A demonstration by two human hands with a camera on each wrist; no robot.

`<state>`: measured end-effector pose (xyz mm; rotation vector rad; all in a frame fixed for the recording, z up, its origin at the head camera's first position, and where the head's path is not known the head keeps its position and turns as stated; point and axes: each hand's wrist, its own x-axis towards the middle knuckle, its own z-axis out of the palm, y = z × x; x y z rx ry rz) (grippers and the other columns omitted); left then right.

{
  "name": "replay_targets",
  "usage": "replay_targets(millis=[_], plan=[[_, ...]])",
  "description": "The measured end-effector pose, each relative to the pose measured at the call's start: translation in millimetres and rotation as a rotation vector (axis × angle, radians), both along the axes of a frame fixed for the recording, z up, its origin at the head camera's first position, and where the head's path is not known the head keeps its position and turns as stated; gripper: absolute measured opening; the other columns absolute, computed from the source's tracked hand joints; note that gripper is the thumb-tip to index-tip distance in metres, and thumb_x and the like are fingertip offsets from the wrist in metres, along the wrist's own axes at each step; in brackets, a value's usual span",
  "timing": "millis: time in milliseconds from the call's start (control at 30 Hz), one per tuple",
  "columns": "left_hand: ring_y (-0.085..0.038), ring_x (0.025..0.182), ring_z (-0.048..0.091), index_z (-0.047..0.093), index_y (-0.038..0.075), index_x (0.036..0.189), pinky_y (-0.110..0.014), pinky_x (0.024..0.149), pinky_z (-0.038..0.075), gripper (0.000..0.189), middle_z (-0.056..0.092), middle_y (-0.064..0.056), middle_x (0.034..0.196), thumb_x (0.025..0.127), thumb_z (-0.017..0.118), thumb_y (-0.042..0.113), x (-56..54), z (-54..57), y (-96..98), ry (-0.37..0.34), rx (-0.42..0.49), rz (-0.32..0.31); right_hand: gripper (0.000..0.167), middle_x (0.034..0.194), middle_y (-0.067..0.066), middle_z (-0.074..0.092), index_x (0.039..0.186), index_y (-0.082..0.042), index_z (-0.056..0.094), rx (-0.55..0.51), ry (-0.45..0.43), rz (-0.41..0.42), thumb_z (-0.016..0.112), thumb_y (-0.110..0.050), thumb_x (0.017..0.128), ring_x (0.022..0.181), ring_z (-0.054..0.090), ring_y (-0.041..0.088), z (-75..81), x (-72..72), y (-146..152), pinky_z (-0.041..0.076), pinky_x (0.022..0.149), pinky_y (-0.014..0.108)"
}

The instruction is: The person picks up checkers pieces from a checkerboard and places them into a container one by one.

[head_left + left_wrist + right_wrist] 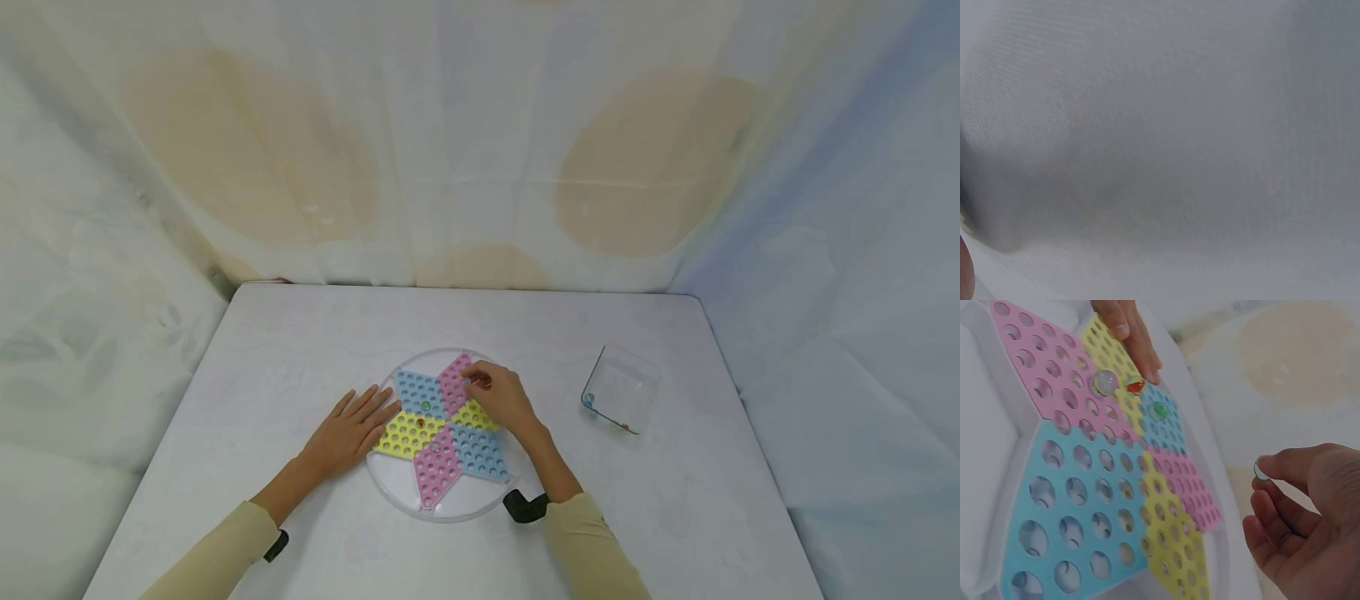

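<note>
A round Chinese checkers board (pixel 397 492) with a star of pink, yellow and blue perforated panels lies on the table. My left hand (pixel 348 433) rests flat at its left edge, fingers spread onto the rim and the yellow panel. Between thumb and index finger my right hand (pixel 504 400) pinches a small glass marble (pixel 1260 470), held over the far pink panel. Three marbles sit in holes: a green one (pixel 1159 410) on blue, a red-orange one (pixel 1135 384) on yellow, a clear one (pixel 1104 382) on near pink. Pale blurred cloth fills most of the left wrist view.
Right of the board stands a transparent box (pixel 630 387) with a blue marble (pixel 589 400) and an orange-toned one (pixel 625 426) near its lower edge. White cloth covers the table (pixel 712 500). Patterned curtains (pixel 480 150) hang behind and on both sides.
</note>
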<state>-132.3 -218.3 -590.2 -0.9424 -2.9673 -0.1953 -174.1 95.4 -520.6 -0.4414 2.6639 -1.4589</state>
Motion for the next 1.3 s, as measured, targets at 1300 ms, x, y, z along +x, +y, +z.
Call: replay_targets(millis=[1300], plan=[[-0.025,0.151,0.013,0.035,0.022,0.157,-0.05,0.12,0.008,0.055,0.023,-0.002,0.164,0.106,0.042,0.038,-0.7,-1.9,0.4,-0.035,-0.032,0.017,0.024,0.113,0.014,0.07,0.119,-0.003,0.07,0.077,0.047,-0.181,0.068,-0.009,0.096,0.104,0.065,0.031,31.4,0.6,122.2,0.052,0.092,0.048]])
